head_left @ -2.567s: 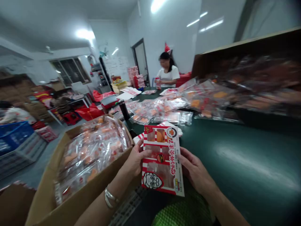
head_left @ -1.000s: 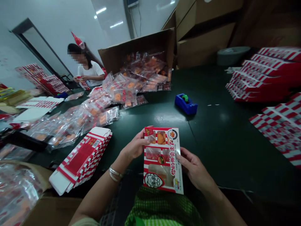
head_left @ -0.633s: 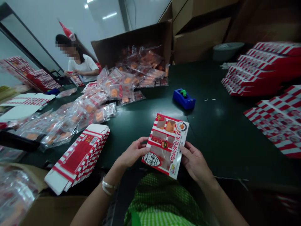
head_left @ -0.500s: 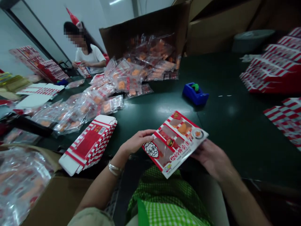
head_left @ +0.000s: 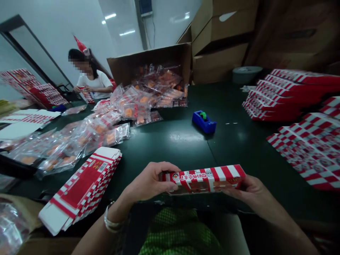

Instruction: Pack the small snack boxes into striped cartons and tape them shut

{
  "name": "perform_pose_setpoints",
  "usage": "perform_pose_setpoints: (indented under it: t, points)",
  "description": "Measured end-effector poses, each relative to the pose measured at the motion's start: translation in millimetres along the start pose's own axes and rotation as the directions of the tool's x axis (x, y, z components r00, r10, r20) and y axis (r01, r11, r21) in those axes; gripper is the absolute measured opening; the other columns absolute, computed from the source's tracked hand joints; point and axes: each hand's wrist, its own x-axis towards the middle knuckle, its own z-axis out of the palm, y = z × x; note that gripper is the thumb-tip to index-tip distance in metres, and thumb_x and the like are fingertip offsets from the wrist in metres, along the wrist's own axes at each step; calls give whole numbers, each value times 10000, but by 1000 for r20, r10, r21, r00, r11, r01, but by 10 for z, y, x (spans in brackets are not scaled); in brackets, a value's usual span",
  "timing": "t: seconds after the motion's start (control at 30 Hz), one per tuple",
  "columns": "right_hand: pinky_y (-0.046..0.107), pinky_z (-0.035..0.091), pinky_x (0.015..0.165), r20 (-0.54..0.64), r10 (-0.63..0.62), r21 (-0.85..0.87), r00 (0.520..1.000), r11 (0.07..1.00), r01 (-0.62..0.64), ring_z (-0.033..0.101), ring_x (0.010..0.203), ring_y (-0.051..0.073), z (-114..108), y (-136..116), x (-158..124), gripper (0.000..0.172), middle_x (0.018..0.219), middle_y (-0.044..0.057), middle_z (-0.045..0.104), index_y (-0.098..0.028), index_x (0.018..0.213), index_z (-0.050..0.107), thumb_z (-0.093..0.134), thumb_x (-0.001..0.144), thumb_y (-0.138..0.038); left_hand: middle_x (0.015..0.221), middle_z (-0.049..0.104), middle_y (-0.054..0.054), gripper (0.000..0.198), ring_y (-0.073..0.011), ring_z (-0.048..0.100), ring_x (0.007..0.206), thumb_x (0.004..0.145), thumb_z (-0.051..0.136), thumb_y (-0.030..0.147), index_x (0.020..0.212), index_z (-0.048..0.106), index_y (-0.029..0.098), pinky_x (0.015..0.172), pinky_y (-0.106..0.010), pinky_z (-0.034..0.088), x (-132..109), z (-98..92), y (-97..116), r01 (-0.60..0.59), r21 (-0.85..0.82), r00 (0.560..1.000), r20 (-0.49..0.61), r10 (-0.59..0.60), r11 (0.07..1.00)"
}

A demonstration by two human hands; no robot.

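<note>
A red-and-white striped toy box [head_left: 204,179] is held level in front of me, one narrow printed side facing up. My left hand [head_left: 156,180] grips its left end between thumb and fingers. At the right end, my right hand [head_left: 247,191] is closed around the corner. The window side faces toward me and is seen only at a steep slant. Left of my left hand lies a fanned stack of flat, unfilled striped boxes [head_left: 82,184]. Beyond the held box stands a blue tape dispenser [head_left: 204,122] with a green core.
Clear bags of orange toy food [head_left: 90,129] spread from a tipped carton [head_left: 117,67] across the left. Striped boxes [head_left: 281,95] are piled at the right, with more [head_left: 313,145] nearer. A co-worker [head_left: 97,83] sits at the far left, holding a box. A grey tub [head_left: 247,74] stands behind.
The box has been turned from its windowed face onto a narrow edge. Both hands have shifted to grip its ends. My view has swung to the right and upward.
</note>
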Motion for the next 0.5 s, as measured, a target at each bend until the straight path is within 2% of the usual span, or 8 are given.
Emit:
perform_pose_setpoints:
  t: [0.1,0.2,0.27,0.37,0.43,0.5]
  points:
    - [322,592,688,-30,-80,-99,996,992,77,698,747,241,9,-34,14,361,824,58,747,-222,865,745,818,625,-481,916,671,-19,270,-125,578,781,769,714,240,1033,697,187,746,-250,456,-29,58,37,-26,159,999,-35,32,987]
    - [371,575,823,-71,-201,-132,977,973,191,695,891,277,46,-2,7,359,971,83,742,-238,899,747,797,652,-494,972,660,-29,340,-143,587,827,754,703,205,1092,669,200,810,-286,466,-39,137,-103,-28,238,995,-91,51,971]
    - [405,534,927,-91,-320,-112,943,944,310,674,991,285,59,48,-14,316,1019,79,734,-258,902,742,798,667,-461,1072,655,-48,406,-169,598,925,738,698,175,1139,644,209,890,-322,457,-44,195,-262,-42,268,988,-132,80,962]
    - [423,492,990,-118,-462,-105,879,886,452,627,1102,281,57,125,-66,291,1028,61,730,-283,919,734,816,658,-383,1135,660,-76,333,-199,599,1037,787,638,167,1119,651,200,957,-361,441,-83,286,-439,-137,259,962,-197,191,956]
    - [427,480,1000,-133,-461,-122,877,886,447,602,1142,292,59,147,-113,335,1071,70,720,-273,933,736,831,626,-370,1115,672,-80,274,-204,598,1061,807,612,160,1073,668,190,970,-362,437,-156,335,-431,-195,241,929,-264,257,951]
    - [426,526,927,-102,-322,-86,941,946,314,652,1038,300,84,134,-158,378,1046,92,726,-236,937,732,822,615,-411,1011,687,-59,257,-187,619,962,775,661,174,1032,669,180,895,-323,474,-259,359,-328,-147,176,914,-352,202,973]
